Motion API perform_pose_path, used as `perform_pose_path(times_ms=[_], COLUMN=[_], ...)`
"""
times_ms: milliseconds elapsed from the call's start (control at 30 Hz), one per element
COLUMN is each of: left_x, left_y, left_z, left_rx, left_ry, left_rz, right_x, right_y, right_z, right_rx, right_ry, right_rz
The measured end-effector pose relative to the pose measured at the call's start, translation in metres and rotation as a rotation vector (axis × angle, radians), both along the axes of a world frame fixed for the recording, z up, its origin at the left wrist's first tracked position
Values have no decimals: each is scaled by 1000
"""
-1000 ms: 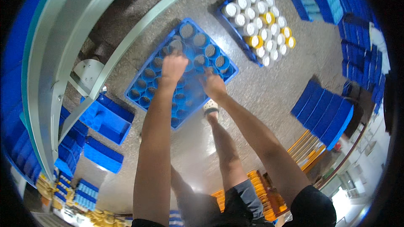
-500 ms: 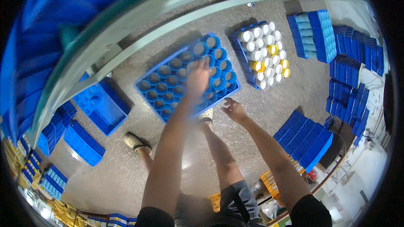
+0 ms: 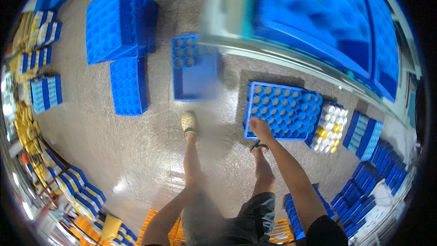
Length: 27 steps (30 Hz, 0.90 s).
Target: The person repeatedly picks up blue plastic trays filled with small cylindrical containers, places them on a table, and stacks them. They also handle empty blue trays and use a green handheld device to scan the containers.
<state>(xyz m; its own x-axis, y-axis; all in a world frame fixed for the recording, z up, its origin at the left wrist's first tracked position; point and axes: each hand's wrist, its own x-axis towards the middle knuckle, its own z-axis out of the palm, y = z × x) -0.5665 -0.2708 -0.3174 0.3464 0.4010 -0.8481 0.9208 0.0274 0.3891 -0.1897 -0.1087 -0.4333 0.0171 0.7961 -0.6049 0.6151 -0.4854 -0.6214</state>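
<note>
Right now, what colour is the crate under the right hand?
The crate is blue, clearest in head view.

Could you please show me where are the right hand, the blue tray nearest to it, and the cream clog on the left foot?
Right hand [image 3: 260, 129]: head view, middle of the hand.
Blue tray [image 3: 249, 105]: head view, its left rim.
Cream clog [image 3: 187, 121]: head view, the perforated top.
</note>
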Motion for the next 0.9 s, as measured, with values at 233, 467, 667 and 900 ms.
perform_pose_path(times_ms=[233, 467, 667, 900], left_x=[-106, -150, -149, -110], left_y=[-11, 46, 41, 47], left_z=[0, 14, 16, 22], left_rx=[277, 90, 331, 226], left_ry=[-330, -421, -498, -457], left_rz=[269, 489, 478, 81], right_x=[-245, -353, -310, -165], right_y=[202, 308, 289, 98], right_z=[-97, -261, -247, -67], right_rx=[437, 567, 169, 335], right_ry=[-209, -707, -414, -347], right_rz=[415, 685, 359, 291])
